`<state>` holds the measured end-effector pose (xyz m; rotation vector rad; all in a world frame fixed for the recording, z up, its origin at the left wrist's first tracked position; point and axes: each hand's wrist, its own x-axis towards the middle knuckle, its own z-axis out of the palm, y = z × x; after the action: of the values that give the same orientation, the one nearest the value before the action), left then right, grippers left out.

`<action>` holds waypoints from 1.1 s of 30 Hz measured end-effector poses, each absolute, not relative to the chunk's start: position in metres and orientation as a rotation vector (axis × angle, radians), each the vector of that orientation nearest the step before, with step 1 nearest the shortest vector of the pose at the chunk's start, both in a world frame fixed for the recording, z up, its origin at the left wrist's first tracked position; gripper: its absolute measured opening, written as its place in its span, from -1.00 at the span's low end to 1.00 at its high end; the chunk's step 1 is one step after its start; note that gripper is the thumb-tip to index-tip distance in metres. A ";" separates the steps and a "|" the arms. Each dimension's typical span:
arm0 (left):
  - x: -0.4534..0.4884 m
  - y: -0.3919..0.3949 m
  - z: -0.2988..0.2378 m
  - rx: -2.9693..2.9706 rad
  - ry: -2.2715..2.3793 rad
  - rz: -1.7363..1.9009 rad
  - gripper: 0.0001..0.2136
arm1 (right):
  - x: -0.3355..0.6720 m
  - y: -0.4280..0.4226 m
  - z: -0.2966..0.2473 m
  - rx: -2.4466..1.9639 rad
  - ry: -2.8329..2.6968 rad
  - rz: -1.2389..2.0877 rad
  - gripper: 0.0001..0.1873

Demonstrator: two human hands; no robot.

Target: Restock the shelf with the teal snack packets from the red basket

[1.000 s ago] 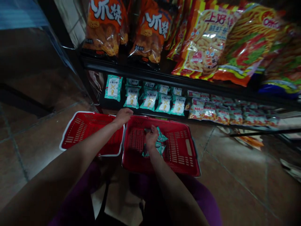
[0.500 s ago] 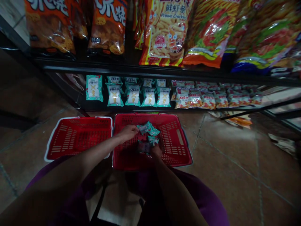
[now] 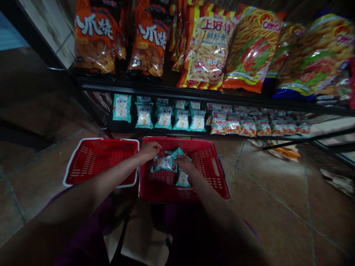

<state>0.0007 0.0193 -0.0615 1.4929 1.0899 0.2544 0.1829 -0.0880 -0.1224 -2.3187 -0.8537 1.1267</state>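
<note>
A: ok, dumb question, which hand has the crinkly teal-and-white pillow-shaped plastic packet (image 3: 163,164)?

B: Right hand (image 3: 185,165), I'd say. Fingertips are on the packet's right end and it reads as a pinch. The packet sticks out to the left of that hand, inside the slotted red plastic basket (image 3: 205,159).

A: And the left hand (image 3: 150,150)?

B: Over the basket's far left part, fingers bent, nothing visible in it. Can't tell if it's clenched or just loosely curled.

A: Which way does the packet run?

B: Roughly side to side, so it bridges the gap between the hands. Its left end is just on the person's side of the left hand; I can't see any contact there. So the right is the nearer hand, and the free left end is what matters for the left one imo.

A: Anything in the way?

B: Another teal-and-white plastic packet (image 3: 183,180) is just below the right hand, toward the person, and a partly hidden teal packet (image 3: 178,151) is on the far side.
</note>
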 end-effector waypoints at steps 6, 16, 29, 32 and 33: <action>-0.024 0.022 -0.031 1.392 1.259 0.446 -0.82 | 0.184 -0.084 -0.034 -1.850 -0.857 1.310 -0.71; -0.042 0.008 -0.009 1.509 0.997 0.333 -0.92 | 0.170 -0.067 -0.011 -1.728 -1.289 1.254 -0.68; -0.024 -0.001 0.001 1.325 0.913 0.279 -0.85 | 0.162 -0.058 -0.007 -1.628 -1.698 1.124 -0.73; -0.023 0.001 0.001 1.343 0.940 0.326 -0.85 | 0.161 -0.060 -0.009 -1.600 -1.612 1.126 -0.73; -0.022 0.002 0.002 1.339 0.965 0.366 -0.85 | 0.161 -0.061 -0.010 -1.596 -1.562 1.099 -0.73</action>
<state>-0.0222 0.0020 0.0016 1.3388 0.9655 0.3657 0.1613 -0.0606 -0.0099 -1.5963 -1.5618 1.0986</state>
